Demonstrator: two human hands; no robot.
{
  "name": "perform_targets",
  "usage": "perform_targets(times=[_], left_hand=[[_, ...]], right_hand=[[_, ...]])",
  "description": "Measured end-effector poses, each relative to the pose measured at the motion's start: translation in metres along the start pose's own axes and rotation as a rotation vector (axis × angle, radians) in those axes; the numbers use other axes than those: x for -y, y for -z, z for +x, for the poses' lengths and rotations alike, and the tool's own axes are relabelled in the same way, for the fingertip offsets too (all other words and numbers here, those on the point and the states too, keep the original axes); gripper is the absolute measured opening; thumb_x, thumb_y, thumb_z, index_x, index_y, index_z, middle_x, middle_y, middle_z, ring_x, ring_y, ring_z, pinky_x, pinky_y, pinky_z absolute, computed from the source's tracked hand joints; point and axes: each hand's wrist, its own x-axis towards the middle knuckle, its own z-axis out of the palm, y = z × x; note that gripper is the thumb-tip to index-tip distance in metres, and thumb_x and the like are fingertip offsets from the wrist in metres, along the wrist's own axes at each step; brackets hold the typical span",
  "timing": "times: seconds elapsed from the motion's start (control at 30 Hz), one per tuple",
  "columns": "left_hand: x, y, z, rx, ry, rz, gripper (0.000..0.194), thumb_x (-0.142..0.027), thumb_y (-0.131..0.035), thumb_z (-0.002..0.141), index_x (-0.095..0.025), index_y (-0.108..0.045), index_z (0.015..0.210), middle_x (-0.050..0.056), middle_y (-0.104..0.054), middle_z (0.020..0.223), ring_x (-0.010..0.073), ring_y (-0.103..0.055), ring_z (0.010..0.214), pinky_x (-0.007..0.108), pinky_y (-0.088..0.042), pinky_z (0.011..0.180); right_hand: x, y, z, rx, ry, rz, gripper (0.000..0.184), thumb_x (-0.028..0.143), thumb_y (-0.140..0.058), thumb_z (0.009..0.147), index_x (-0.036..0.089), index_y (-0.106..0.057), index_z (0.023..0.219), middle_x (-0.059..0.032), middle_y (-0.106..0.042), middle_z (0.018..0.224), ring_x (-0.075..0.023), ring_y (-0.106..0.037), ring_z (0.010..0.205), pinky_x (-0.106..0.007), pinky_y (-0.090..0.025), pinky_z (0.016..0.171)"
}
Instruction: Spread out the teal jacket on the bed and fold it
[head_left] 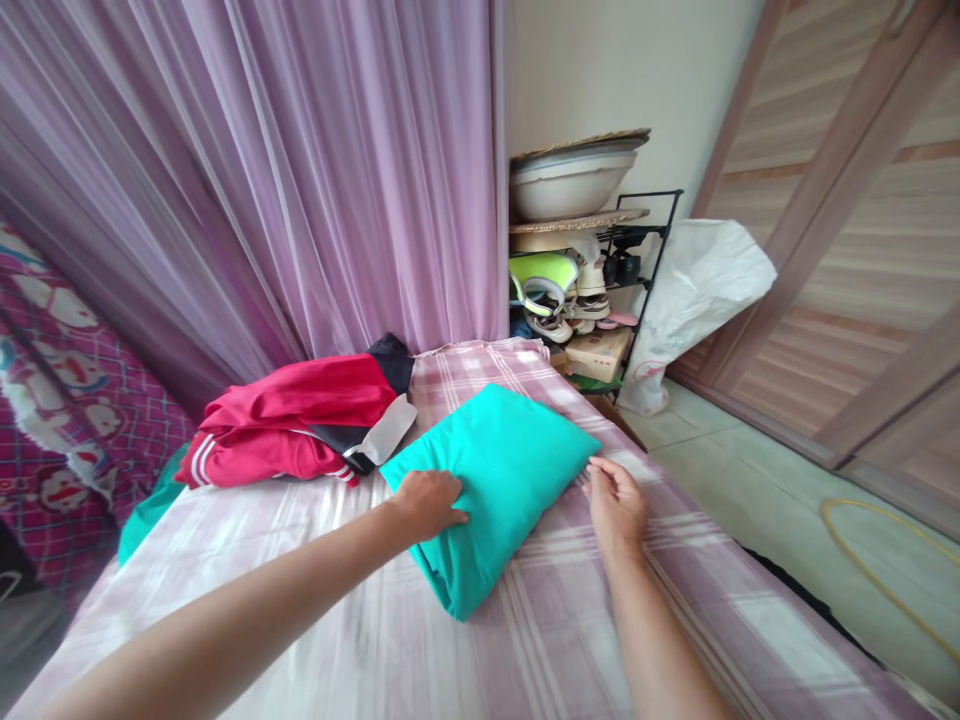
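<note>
If you let go, the teal cloth bundle (495,490) could slip open.
Your left hand (427,505) lies flat on it; your right hand (615,505) pinches its corner.

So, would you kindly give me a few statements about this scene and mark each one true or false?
1. The left hand rests on the teal cloth bundle. True.
2. The right hand is gripping a shoe. False: its fingers are at the bundle's right corner.
3. A red track jacket with white stripes lies beside the bundle. True.
4. The white basin stands on the floor. False: it sits high on the black shoe rack.
5. A sheer purple curtain hangs behind the bed. True.
</note>
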Motion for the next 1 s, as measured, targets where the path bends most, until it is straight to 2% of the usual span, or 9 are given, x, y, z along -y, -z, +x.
perform_targets(times=[0.1,0.2,0.27,0.33,0.43,0.67,0.83,0.93,1.0], left_hand=[[-0.008,-0.014,0.011,0.047,-0.104,0.037,0.025,-0.03,-0.048,0.096,-0.018,-0.068,0.105,0.012,-0.072,0.108,0.028,-0.07,0.1,0.038,-0.055,0.077],[-0.009,-0.016,0.011,0.017,-0.124,0.054,0.024,-0.024,-0.046,0.094,-0.018,-0.068,0.102,0.012,-0.072,0.105,0.0282,-0.069,0.098,0.038,-0.055,0.077],[-0.003,-0.013,0.008,-0.06,-0.071,0.068,0.025,-0.032,-0.05,0.094,-0.018,-0.066,0.107,0.013,-0.069,0.11,0.0298,-0.067,0.103,0.04,-0.054,0.081],[0.01,-0.011,0.006,-0.145,0.041,0.075,0.041,-0.048,-0.059,0.089,-0.017,-0.063,0.116,0.016,-0.065,0.119,0.0327,-0.063,0.11,0.042,-0.051,0.087],[0.032,-0.014,0.009,-0.141,0.208,0.052,0.06,-0.061,-0.065,0.081,-0.016,-0.06,0.12,0.018,-0.065,0.118,0.0345,-0.064,0.106,0.042,-0.05,0.085],[0.052,-0.018,0.022,-0.098,0.091,0.009,0.029,-0.032,-0.041,0.098,-0.018,-0.066,0.105,0.013,-0.07,0.104,0.0272,-0.068,0.097,0.035,-0.049,0.075],[0.014,0.007,-0.031,-0.136,-0.085,-0.008,0.036,-0.034,-0.034,0.1,-0.02,-0.066,0.094,0.008,-0.072,0.097,0.022,-0.068,0.09,0.033,-0.048,0.074],[-0.027,0.015,-0.071,-0.096,-0.385,-0.115,0.031,-0.037,-0.043,0.095,-0.025,-0.065,0.078,0.001,-0.072,0.081,0.0184,-0.068,0.074,0.03,-0.048,0.062],[-0.04,0.023,-0.077,-0.016,-0.513,-0.139,0.029,-0.036,-0.049,0.092,-0.027,-0.064,0.069,0.0,-0.072,0.076,0.0178,-0.066,0.067,0.031,-0.047,0.055]], right_hand=[[0.0,0.0,0.0,0.011,0.009,-0.023,0.045,0.053,-0.059,0.068,0.017,-0.073,0.09,-0.0065,-0.073,0.071,-0.0191,-0.064,0.056,-0.031,-0.05,0.056],[0.001,0.0,0.0,0.024,0.018,-0.07,0.044,0.053,-0.057,0.068,0.018,-0.073,0.089,-0.0062,-0.073,0.071,-0.0203,-0.064,0.058,-0.032,-0.049,0.059],[0.001,0.0,0.0,0.038,0.018,-0.092,0.045,0.053,-0.056,0.069,0.018,-0.073,0.09,-0.0066,-0.073,0.071,-0.0213,-0.065,0.059,-0.032,-0.049,0.06],[0.002,0.0,-0.001,0.051,0.02,-0.11,0.045,0.053,-0.054,0.069,0.018,-0.073,0.09,-0.0069,-0.073,0.072,-0.0221,-0.066,0.06,-0.033,-0.049,0.061],[0.001,0.0,-0.001,0.066,0.04,-0.147,0.045,0.053,-0.053,0.07,0.019,-0.073,0.091,-0.007,-0.075,0.074,-0.0225,-0.067,0.062,-0.035,-0.05,0.067],[0.002,0.001,0.0,0.086,0.034,-0.17,0.045,0.052,-0.052,0.069,0.019,-0.072,0.091,-0.0071,-0.075,0.076,-0.0232,-0.067,0.062,-0.036,-0.05,0.069],[0.003,0.001,0.0,0.064,0.007,-0.13,0.044,0.052,-0.056,0.067,0.019,-0.073,0.09,-0.0065,-0.074,0.073,-0.0223,-0.065,0.059,-0.036,-0.05,0.065],[0.003,0.002,0.001,0.0,0.001,-0.043,0.043,0.051,-0.058,0.068,0.018,-0.073,0.09,-0.0088,-0.075,0.081,-0.0219,-0.066,0.063,-0.035,-0.052,0.063],[0.003,0.002,0.002,-0.046,-0.009,-0.013,0.042,0.051,-0.059,0.068,0.017,-0.073,0.089,-0.0101,-0.076,0.084,-0.0222,-0.066,0.067,-0.033,-0.052,0.063]])
